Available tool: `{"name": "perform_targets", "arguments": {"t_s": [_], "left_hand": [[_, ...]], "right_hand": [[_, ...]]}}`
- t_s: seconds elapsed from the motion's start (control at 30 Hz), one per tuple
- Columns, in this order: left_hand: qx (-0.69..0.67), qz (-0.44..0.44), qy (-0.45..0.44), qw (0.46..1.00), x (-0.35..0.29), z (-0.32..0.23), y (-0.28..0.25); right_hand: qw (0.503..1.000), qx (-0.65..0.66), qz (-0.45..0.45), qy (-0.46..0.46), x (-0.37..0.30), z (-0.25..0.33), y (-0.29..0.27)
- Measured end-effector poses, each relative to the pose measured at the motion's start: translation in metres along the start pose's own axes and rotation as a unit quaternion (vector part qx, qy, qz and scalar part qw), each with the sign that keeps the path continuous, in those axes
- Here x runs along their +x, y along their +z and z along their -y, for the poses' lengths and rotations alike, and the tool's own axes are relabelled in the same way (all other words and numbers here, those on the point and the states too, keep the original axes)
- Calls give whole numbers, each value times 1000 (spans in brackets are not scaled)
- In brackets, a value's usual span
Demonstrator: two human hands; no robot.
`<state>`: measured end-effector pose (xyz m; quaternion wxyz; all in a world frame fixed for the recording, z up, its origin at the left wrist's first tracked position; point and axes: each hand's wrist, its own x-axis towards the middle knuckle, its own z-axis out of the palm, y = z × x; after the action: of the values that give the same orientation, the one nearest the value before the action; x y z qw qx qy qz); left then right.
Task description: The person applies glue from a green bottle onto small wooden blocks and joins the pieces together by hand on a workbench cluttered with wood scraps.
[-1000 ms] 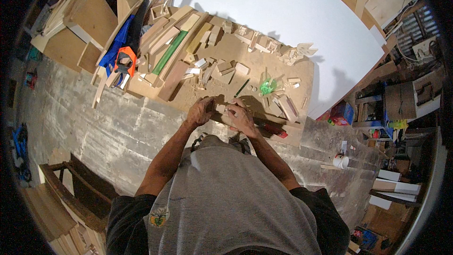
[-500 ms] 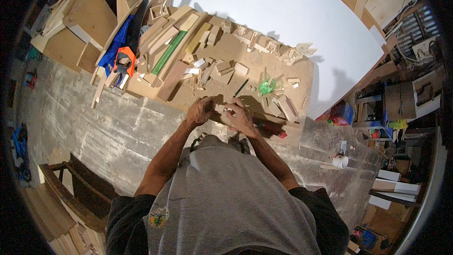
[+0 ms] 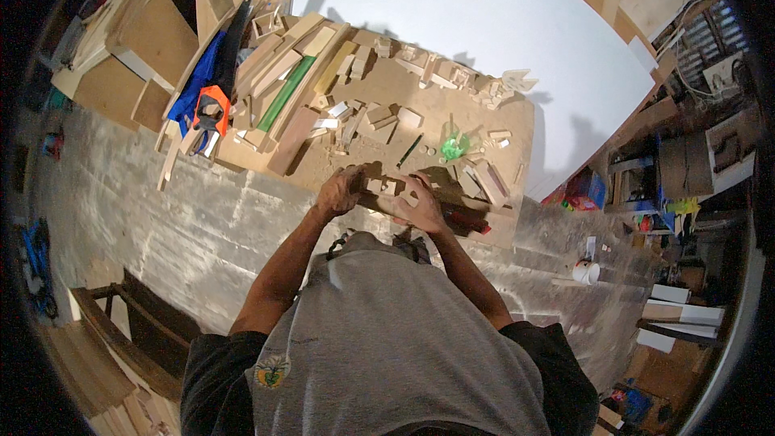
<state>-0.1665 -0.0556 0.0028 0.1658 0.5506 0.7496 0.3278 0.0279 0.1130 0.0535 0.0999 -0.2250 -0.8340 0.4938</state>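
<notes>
Both hands meet over the near edge of the wooden worktable (image 3: 476, 113). My left hand (image 3: 341, 192) is closed, its fingers curled at the left end of a small pale wooden piece (image 3: 374, 186); its exact shape is hard to make out. Facing it is my right hand (image 3: 420, 203), thumb and fingers apart around a gap beside the piece's right end. Under the hands runs a light wooden strip (image 3: 375, 203) along the table edge. A dark green pencil-like stick (image 3: 410, 150) lies just beyond the right hand. Next to it are small round wooden discs (image 3: 428, 152).
A translucent green cup (image 3: 454, 145) stands right of the discs, with wood offcuts (image 3: 487, 182) nearby. Further left lie long wooden strips (image 3: 282, 64) and an orange-handled handsaw (image 3: 213, 109). Small wooden models (image 3: 436, 69) line the far edge, before a large white panel (image 3: 484, 8).
My right hand's fingers have spread from a tighter curl, and more of the small wooden pieces shows between the hands. My left hand stays nearly in place.
</notes>
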Motion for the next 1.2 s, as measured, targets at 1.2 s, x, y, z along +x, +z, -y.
{"name": "perform_targets", "arguments": {"t_s": [1.2], "left_hand": [[-197, 34, 13, 980, 63, -122, -10]], "right_hand": [[987, -51, -136, -63, -58, 5, -84]]}}
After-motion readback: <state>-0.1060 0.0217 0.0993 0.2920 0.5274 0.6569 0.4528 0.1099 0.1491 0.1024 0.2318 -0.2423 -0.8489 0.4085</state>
